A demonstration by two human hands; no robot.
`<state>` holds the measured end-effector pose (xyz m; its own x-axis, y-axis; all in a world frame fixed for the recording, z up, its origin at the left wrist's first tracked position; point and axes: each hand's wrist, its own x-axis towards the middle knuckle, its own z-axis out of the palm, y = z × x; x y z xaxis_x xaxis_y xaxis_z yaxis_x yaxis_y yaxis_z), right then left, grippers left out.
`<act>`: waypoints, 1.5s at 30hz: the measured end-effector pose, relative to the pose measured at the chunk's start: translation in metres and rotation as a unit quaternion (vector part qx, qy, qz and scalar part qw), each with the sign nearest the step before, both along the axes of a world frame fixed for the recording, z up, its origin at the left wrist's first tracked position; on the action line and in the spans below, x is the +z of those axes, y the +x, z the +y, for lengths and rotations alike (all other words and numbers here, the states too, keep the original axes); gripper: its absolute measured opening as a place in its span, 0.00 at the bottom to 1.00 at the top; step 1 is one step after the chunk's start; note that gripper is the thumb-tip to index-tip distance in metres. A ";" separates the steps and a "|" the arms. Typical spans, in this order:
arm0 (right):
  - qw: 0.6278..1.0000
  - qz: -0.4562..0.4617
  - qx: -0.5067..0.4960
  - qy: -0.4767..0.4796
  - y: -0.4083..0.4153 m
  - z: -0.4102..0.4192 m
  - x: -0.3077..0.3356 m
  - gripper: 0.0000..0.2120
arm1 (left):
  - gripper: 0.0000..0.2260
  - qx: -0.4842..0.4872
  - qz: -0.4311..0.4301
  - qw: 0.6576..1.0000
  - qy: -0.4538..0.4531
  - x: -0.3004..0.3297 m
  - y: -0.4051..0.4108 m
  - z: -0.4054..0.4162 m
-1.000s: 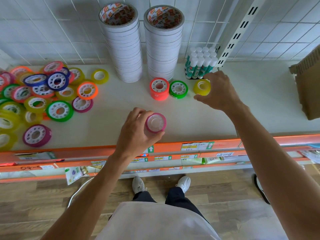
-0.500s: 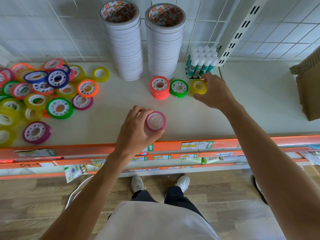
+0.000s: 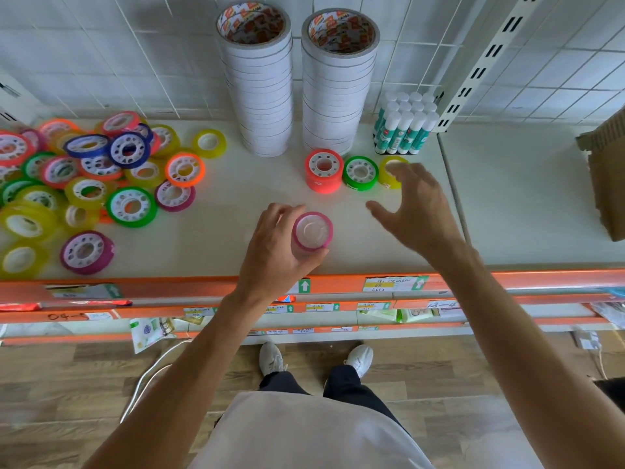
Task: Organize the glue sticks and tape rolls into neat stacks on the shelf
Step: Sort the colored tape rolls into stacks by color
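**Pink roll held over the shelf's front edge, right hand loose by the yellow roll**

Near the front edge of the shelf point(image 3: 507, 198), about mid-width: left hand point(image 3: 274, 252), fingers point(image 3: 277, 211) curled round a small stack of pink tape rolls point(image 3: 311, 230), thumb below, open core facing up. Gripped from the left side, with the right half of the top roll bare.

Further back and to the right: right hand point(image 3: 416, 211), fingers spread and relaxed, pinching nothing. Fingertips just over the near side of a yellow tape roll point(image 3: 389, 165); contact impossible to tell, hand slightly blurred. Thumb pointing left toward the pink rolls, with a clear gap between.

In a row just left of the yellow roll: a green tape roll point(image 3: 360, 172), then a taller red stack point(image 3: 323, 174), all three close together and lying flat. Behind them, against the back wall, two tall stacks of white tape rolls point(image 3: 258, 86), upright and side by side. At the back, right of those stacks, a tight cluster of glue sticks point(image 3: 406, 126), standing upright, white caps up.

Along the left end of the shelf: a loose heap of coloured tape rolls point(image 3: 88, 184), overlapping and scattered toward the front left corner. At the far right edge, a cardboard box point(image 3: 605, 174).
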<state>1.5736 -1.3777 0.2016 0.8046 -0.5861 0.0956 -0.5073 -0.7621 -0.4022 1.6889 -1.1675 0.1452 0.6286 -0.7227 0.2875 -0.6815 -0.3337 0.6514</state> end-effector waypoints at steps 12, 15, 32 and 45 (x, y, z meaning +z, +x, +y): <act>0.993 -0.047 0.062 0.093 0.028 0.072 -0.042 0.17 | 0.22 0.092 0.015 0.995 0.029 0.008 0.072 -0.024; 0.993 -0.061 0.052 0.090 0.038 0.076 -0.050 0.19 | 0.25 0.085 0.035 0.995 0.050 0.007 0.088 -0.036; 0.994 -0.054 0.093 0.020 0.040 0.082 -0.054 0.26 | 0.24 0.029 0.040 0.994 0.094 0.003 0.099 -0.038; 0.992 -0.084 0.097 0.004 0.065 0.110 -0.034 0.20 | 0.19 -0.001 -0.039 0.993 0.108 0.031 0.091 0.080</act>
<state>1.6387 -1.2679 0.1672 0.8750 -0.4237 0.2340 -0.2776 -0.8353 -0.4746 1.7801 -1.0877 0.1764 0.6099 -0.7736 0.1721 -0.7270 -0.4596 0.5102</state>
